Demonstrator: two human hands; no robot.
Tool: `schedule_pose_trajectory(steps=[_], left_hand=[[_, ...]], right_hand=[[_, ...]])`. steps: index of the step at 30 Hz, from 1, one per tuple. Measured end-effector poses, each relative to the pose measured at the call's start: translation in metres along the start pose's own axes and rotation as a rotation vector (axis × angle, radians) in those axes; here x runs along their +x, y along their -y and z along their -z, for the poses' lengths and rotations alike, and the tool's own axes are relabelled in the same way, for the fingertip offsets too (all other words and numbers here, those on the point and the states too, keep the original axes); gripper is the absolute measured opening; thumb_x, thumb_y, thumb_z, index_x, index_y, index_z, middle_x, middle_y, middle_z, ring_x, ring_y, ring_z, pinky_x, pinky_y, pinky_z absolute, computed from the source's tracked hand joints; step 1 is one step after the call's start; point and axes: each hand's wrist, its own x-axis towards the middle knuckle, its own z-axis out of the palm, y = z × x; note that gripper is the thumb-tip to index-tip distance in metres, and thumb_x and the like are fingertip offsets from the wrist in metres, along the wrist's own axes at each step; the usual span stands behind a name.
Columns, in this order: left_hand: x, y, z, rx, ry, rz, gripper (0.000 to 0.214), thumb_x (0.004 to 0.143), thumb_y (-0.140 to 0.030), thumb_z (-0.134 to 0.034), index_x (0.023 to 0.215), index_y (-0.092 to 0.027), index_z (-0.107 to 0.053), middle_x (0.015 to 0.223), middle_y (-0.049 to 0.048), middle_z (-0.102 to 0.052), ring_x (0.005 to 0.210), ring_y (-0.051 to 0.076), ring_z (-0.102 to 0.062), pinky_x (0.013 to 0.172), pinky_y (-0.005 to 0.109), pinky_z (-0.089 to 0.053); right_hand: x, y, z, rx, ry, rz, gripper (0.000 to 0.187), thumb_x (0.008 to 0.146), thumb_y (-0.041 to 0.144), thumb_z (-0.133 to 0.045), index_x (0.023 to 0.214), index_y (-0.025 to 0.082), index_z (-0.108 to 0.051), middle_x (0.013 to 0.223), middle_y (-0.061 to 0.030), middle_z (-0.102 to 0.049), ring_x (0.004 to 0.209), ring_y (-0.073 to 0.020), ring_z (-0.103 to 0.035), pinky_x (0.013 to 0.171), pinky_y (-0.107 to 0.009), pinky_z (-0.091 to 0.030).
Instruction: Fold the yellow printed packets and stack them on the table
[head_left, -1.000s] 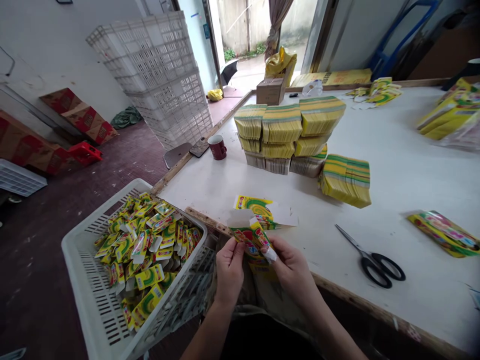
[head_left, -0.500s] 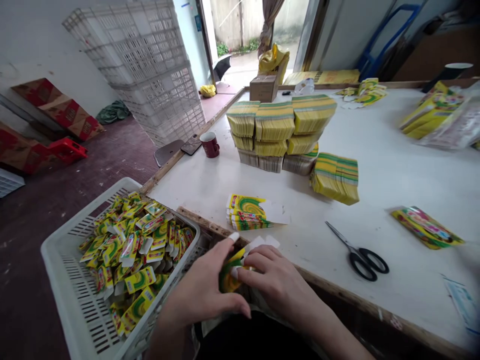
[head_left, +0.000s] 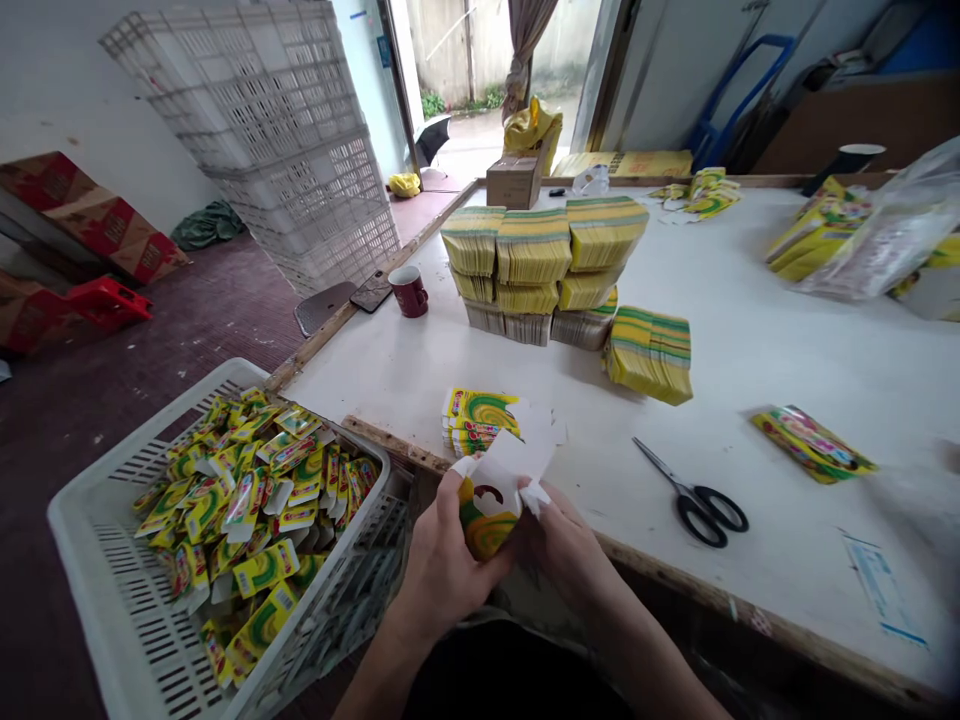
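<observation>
Between my hands, over the near table edge, is a small yellow-green cardboard box (head_left: 487, 527) with its white end flaps raised and a round cutout showing. My left hand (head_left: 442, 555) is wrapped round its left side, thumb in front. At the right side my right hand (head_left: 559, 540) grips the box by a white flap; some of its fingers are hidden. Just beyond lies a small pile of flat printed cartons (head_left: 480, 408) on the table. Left of my hands, a white plastic basket (head_left: 86, 530) holds many small folded boxes (head_left: 262, 570).
Black-handled scissors (head_left: 701, 505) lie on the table (head_left: 570, 430) to the right, near a printed packet (head_left: 810, 443). Bundled carton stacks (head_left: 532, 250) stand farther back. A maroon mug (head_left: 409, 292) and phone (head_left: 371, 291) sit by the left edge. White crates (head_left: 277, 130) tower behind.
My left hand has closed round the box, from spread fingers before. The box has come up higher and its white flaps now stand open. The view has shifted slightly right.
</observation>
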Motion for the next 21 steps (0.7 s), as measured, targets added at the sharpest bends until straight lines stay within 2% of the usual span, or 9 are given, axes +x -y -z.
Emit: schedule_pose_trajectory(steps=[3, 6, 8, 10, 12, 14, 16, 19, 21], left_hand=[[-0.001, 0.002, -0.005, 0.003, 0.016, -0.09, 0.075, 0.077, -0.031, -0.068, 0.136, -0.022, -0.023, 0.124, 0.0143, -0.058, 0.108, 0.025, -0.063, 0.086, 0.037, -0.053], [0.001, 0.002, -0.007, 0.05, 0.036, -0.139, 0.059, 0.074, -0.02, -0.066, 0.124, -0.024, -0.033, 0.11, 0.0088, -0.059, 0.094, 0.022, -0.065, 0.078, 0.034, -0.054], [0.003, 0.001, -0.008, 0.081, 0.054, -0.137, 0.053, 0.07, -0.015, -0.064, 0.114, -0.025, -0.037, 0.104, 0.0066, -0.059, 0.089, 0.022, -0.065, 0.075, 0.034, -0.053], [0.006, 0.002, -0.007, 0.07, 0.084, -0.079, 0.055, 0.069, -0.016, -0.064, 0.115, -0.025, -0.035, 0.102, 0.0058, -0.061, 0.087, 0.023, -0.065, 0.075, 0.035, -0.053], [0.01, 0.005, -0.006, 0.026, 0.13, -0.009, 0.061, 0.071, -0.018, -0.063, 0.122, -0.024, -0.03, 0.099, 0.0057, -0.064, 0.085, 0.024, -0.066, 0.073, 0.036, -0.054], [0.013, 0.01, -0.007, -0.011, 0.162, 0.007, 0.062, 0.073, -0.019, -0.061, 0.125, -0.022, -0.028, 0.101, 0.0077, -0.064, 0.086, 0.025, -0.067, 0.073, 0.037, -0.054], [0.015, 0.014, -0.009, -0.008, 0.149, -0.024, 0.06, 0.074, -0.017, -0.058, 0.126, -0.021, -0.028, 0.113, 0.0122, -0.06, 0.096, 0.025, -0.066, 0.079, 0.039, -0.054], [0.015, 0.016, -0.01, 0.07, 0.033, -0.015, 0.067, 0.072, -0.014, -0.06, 0.129, -0.019, -0.025, 0.127, 0.0175, -0.05, 0.115, 0.029, -0.057, 0.095, 0.047, -0.049], [0.016, 0.014, -0.005, 0.135, -0.033, 0.013, 0.066, 0.07, -0.012, -0.061, 0.128, -0.018, -0.03, 0.126, 0.0166, -0.05, 0.121, 0.031, -0.052, 0.1, 0.052, -0.044]], right_hand=[[0.003, 0.007, -0.003, -0.068, 0.015, -0.011, 0.039, 0.089, 0.05, -0.056, 0.101, 0.016, -0.071, 0.095, -0.0098, -0.073, 0.093, -0.0264, -0.065, 0.09, -0.041, -0.05], [0.005, 0.012, -0.002, -0.221, -0.03, 0.068, 0.028, 0.084, 0.039, -0.063, 0.1, 0.017, -0.07, 0.094, -0.0078, -0.072, 0.09, -0.0246, -0.065, 0.084, -0.037, -0.052], [0.005, 0.01, 0.0, -0.327, -0.067, 0.146, 0.024, 0.082, 0.032, -0.063, 0.1, 0.017, -0.069, 0.089, -0.0059, -0.071, 0.086, -0.0234, -0.065, 0.079, -0.034, -0.053], [0.003, 0.005, 0.002, -0.43, -0.06, 0.207, 0.025, 0.087, 0.03, -0.056, 0.105, 0.017, -0.069, 0.087, -0.0056, -0.071, 0.084, -0.0225, -0.066, 0.077, -0.033, -0.054], [-0.001, -0.001, 0.002, -0.524, 0.021, 0.257, 0.035, 0.091, 0.028, -0.053, 0.123, 0.018, -0.062, 0.106, -0.009, -0.071, 0.097, -0.0244, -0.066, 0.085, -0.035, -0.054], [-0.002, -0.006, 0.003, -0.628, 0.123, 0.341, 0.052, 0.089, 0.023, -0.057, 0.14, 0.02, -0.048, 0.136, -0.0122, -0.058, 0.121, -0.0276, -0.057, 0.099, -0.039, -0.048], [-0.001, -0.011, 0.005, -0.71, 0.168, 0.423, 0.059, 0.087, 0.014, -0.055, 0.144, 0.025, -0.045, 0.149, -0.0102, -0.045, 0.134, -0.027, -0.046, 0.107, -0.04, -0.043], [0.006, -0.014, 0.012, -0.733, 0.053, 0.492, 0.053, 0.088, 0.005, -0.044, 0.133, 0.03, -0.058, 0.14, -0.0079, -0.055, 0.126, -0.0229, -0.055, 0.104, -0.038, -0.047], [0.011, -0.014, 0.018, -0.753, -0.044, 0.525, 0.051, 0.089, 0.006, -0.045, 0.132, 0.029, -0.059, 0.139, -0.0097, -0.056, 0.125, -0.0237, -0.056, 0.103, -0.04, -0.048]])
